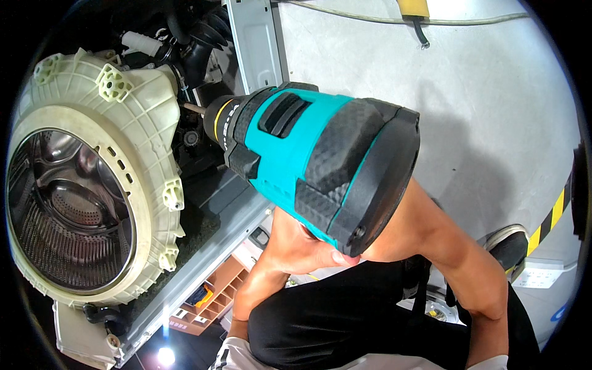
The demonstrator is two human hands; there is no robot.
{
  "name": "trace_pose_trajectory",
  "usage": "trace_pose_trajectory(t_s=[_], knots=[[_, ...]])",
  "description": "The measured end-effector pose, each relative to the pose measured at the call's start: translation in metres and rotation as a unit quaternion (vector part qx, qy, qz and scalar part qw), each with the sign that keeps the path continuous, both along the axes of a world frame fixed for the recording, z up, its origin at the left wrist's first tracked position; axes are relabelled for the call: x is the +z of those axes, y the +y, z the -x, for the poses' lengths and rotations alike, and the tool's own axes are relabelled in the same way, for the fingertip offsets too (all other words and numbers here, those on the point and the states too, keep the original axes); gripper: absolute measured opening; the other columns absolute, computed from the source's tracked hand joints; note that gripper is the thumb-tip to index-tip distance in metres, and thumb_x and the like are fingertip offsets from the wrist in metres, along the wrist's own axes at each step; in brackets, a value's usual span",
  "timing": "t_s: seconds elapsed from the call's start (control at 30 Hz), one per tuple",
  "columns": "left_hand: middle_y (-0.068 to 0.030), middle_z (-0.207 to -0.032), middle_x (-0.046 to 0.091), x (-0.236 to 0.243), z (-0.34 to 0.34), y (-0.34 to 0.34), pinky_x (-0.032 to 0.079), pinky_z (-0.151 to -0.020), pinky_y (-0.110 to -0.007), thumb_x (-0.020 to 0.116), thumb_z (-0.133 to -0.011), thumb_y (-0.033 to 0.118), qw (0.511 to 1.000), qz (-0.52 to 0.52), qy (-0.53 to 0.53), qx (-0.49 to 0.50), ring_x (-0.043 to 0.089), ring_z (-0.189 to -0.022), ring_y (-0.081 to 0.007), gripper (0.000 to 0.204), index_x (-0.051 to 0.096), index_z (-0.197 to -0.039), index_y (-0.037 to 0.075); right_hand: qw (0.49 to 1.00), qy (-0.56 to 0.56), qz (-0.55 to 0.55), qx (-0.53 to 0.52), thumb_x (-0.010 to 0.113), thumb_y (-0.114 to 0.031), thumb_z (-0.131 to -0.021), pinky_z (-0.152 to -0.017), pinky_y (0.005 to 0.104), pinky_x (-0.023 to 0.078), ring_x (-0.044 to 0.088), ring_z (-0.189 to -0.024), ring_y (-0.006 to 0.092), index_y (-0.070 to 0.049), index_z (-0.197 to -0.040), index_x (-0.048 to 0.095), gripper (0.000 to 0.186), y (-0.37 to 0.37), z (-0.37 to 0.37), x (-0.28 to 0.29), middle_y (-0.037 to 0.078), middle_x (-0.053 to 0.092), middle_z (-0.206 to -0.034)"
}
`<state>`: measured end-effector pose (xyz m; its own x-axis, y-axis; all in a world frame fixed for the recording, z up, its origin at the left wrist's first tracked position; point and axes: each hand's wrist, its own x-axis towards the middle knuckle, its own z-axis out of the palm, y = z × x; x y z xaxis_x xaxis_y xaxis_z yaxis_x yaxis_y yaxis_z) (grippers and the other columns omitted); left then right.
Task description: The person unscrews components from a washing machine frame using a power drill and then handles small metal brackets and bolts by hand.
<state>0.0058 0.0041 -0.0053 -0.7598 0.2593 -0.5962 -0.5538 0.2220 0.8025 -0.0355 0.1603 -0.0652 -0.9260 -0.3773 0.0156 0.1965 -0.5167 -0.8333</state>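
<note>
Head view: Low above a pale floor (370, 68), a person levels a teal-and-black power drill (308, 163) at an opened washing machine, its bit (195, 109) aimed into the dark space beside the cream plastic tub (152, 135). The left grip (299, 248) appears closed around the drill's underside, thumb at the tool's rear edge; the right grip is hidden behind the tool, only the right forearm (459, 259) in sight, so from here I cannot tell how it holds. The job looks under way but unfinished: the tub and its steel drum (77, 203) stand exposed, no front panel over them, within the metal cabinet frame (254, 46), black hoses (203, 36) bare above. Left to do, I judge, is fastener work at the bit's tip; whether a screw there is in, out or even touched cannot be told.
</note>
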Motion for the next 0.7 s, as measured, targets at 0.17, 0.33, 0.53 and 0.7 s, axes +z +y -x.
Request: trace_pose_trajectory(t_s=[0.17, 0.33, 0.53, 0.7], knots=[[-0.0075, -0.100, 0.063, 0.012, -0.011, 0.002, 0.046, -0.083, -0.033, 0.090, -0.046, 0.013, 0.997, 0.066, -0.016, 0.040, 0.060, -0.092, -0.0184, 0.072, 0.057, -0.109, 0.002, 0.999, 0.036, 0.017, -0.009, 0.073, -0.012, -0.056, -0.054, 0.0341, 0.047, 0.060, -0.061, 0.0317, -0.006, -0.073, 0.059, 0.022, 0.000, 0.004, 0.005, 0.010, 0.061, -0.066], [-0.0075, -0.100, 0.063, 0.005, -0.010, 0.001, 0.046, -0.083, -0.032, 0.088, -0.049, 0.013, 0.999, 0.038, -0.015, 0.024, 0.060, -0.092, -0.0184, 0.068, 0.057, -0.109, 0.002, 0.999, 0.045, -0.003, 0.006, 0.073, -0.012, -0.057, -0.054, 0.0337, 0.047, 0.059, -0.060, 0.0315, -0.007, -0.074, 0.060, 0.022, 0.000, 0.004, 0.001, 0.009, 0.061, -0.066], [-0.0076, -0.099, 0.063, 0.008, -0.002, 0.001, 0.046, -0.084, -0.032, 0.085, -0.052, 0.012, 0.999, 0.031, 0.001, 0.010, 0.060, -0.093, -0.0184, 0.063, 0.057, -0.108, 0.001, 0.984, 0.061, -0.094, 0.140, 0.078, -0.015, -0.051, -0.070, 0.0360, 0.049, 0.062, -0.078, 0.0274, -0.007, -0.093, 0.061, 0.046, 0.020, 0.020, 0.013, 0.011, 0.063, -0.086], [-0.0076, -0.099, 0.063, 0.001, -0.001, 0.000, 0.045, -0.084, -0.032, 0.083, -0.056, 0.011, 1.000, 0.018, 0.003, 0.004, 0.059, -0.093, -0.0184, 0.059, 0.058, -0.108, 0.001, 0.991, 0.073, -0.053, 0.099, 0.080, -0.016, -0.049, -0.074, 0.0363, 0.047, 0.060, -0.083, 0.0297, -0.004, -0.097, 0.057, 0.054, 0.008, 0.011, -0.001, 0.010, 0.062, -0.088]])
